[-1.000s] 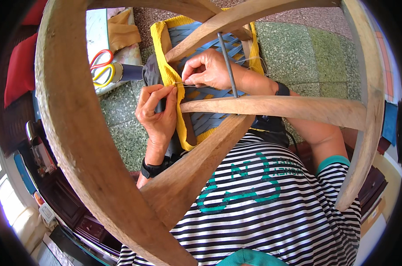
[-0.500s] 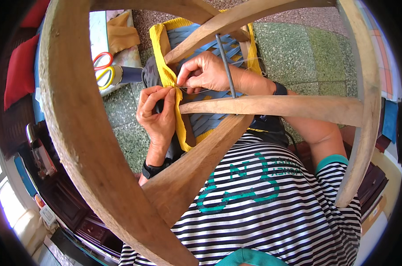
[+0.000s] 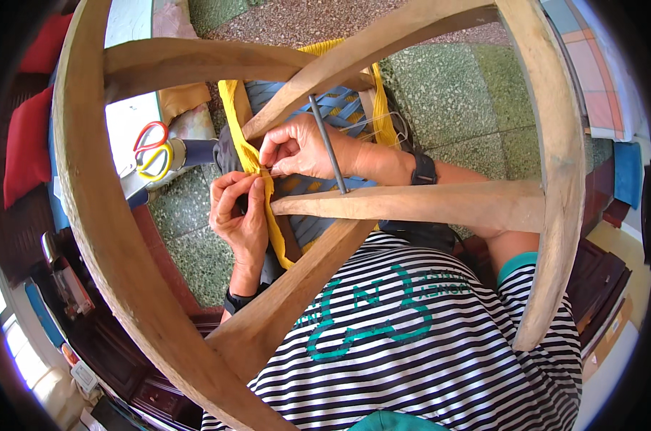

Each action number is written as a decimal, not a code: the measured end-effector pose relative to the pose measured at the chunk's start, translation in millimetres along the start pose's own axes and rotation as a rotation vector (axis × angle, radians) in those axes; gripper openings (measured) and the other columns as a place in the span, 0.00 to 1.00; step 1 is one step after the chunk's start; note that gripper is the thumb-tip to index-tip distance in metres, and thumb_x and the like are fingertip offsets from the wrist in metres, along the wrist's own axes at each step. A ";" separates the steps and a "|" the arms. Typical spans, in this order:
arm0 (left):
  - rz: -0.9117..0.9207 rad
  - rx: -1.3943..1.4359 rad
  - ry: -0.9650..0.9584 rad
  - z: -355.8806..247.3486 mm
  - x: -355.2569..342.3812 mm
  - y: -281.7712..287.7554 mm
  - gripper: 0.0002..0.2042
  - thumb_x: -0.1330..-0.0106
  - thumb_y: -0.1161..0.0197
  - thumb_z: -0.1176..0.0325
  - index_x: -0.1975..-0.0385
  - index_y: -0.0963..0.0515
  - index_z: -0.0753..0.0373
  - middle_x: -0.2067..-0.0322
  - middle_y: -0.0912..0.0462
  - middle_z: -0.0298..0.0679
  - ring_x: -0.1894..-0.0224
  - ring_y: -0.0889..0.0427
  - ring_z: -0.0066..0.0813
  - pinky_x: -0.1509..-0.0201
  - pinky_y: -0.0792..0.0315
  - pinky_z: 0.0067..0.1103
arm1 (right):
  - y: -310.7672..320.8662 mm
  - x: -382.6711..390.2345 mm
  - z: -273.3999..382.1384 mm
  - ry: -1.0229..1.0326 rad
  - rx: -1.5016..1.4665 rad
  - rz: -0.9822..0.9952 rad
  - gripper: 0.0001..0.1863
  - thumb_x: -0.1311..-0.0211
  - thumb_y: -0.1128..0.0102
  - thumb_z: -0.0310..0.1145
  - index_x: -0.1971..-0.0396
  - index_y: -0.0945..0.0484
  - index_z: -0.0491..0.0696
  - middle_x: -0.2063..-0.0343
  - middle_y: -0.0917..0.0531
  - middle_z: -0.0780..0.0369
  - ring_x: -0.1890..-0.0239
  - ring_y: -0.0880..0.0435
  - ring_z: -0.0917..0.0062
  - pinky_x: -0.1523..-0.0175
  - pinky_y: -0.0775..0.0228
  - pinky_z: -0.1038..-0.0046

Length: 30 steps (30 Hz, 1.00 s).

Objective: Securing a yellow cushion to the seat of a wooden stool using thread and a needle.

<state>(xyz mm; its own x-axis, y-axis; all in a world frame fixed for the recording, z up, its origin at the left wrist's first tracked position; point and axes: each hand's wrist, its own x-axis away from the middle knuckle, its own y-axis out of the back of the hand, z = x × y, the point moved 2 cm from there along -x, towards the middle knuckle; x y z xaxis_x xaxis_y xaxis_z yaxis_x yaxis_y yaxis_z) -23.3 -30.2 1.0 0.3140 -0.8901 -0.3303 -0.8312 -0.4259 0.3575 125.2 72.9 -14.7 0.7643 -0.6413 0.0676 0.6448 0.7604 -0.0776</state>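
An upturned wooden stool frame (image 3: 419, 205) rests over my lap, its seat woven from blue strips (image 3: 340, 108). Yellow ribbed fabric (image 3: 274, 237) runs round the seat's edge. My left hand (image 3: 238, 215) is closed in a pinch on the left length of that fabric. Just right of it, my right hand (image 3: 304, 149) reaches inside the frame, thumb and fingers pinching a thin pale thread at the fabric. Loose thread (image 3: 390, 118) loops past the seat's right side. A needle, if there is one, is too small to make out.
Curved wooden legs and a dark metal rod (image 3: 328, 144) surround my hands. To the left, scissors with red and yellow handles (image 3: 153, 152) stand in a dark blue and silver holder (image 3: 189, 154), near a tan cloth (image 3: 183, 100). Green speckled tiles (image 3: 447, 93) cover the floor.
In the picture, the seat and both hands have shifted left and down, with more of the frame's far bar showing. My hands stay pinched at the same stretch of yellow fabric.
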 end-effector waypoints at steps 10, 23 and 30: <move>-0.047 -0.003 -0.001 -4.6 -0.3 0.4 0.04 0.44 0.33 0.82 0.71 0.20 0.67 0.69 0.24 0.37 0.69 0.26 0.20 0.63 0.31 0.15 | -0.3 1.1 6.1 0.060 0.224 -0.066 0.03 0.49 0.37 0.23 0.73 0.19 0.42 0.77 0.18 0.64 0.74 0.21 0.85 0.68 0.29 0.79; 0.061 -0.200 -0.217 -16.7 -18.8 6.8 0.06 0.48 0.31 0.81 0.72 0.19 0.64 0.73 0.19 0.40 0.73 0.20 0.28 0.69 0.28 0.19 | -1.7 4.3 16.0 -0.118 -0.116 -0.008 0.03 0.42 0.41 0.22 0.68 0.20 0.41 0.73 0.17 0.65 0.71 0.19 0.84 0.64 0.25 0.82; 0.046 -0.296 -0.336 -31.0 -29.5 14.2 0.06 0.47 0.34 0.83 0.72 0.22 0.65 0.74 0.20 0.40 0.76 0.22 0.27 0.70 0.28 0.19 | 6.1 11.6 28.0 0.165 0.275 -0.172 0.06 0.41 0.40 0.25 0.65 0.18 0.42 0.72 0.16 0.65 0.67 0.20 0.84 0.58 0.27 0.80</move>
<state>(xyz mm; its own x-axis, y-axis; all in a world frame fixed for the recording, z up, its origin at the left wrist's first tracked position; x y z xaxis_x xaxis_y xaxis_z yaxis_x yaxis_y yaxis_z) -30.1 -15.0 42.9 0.0728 -0.8281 -0.5558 -0.6583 -0.4586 0.5969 138.0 73.1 13.4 0.6488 -0.7534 -0.1068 0.7569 0.6245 0.1925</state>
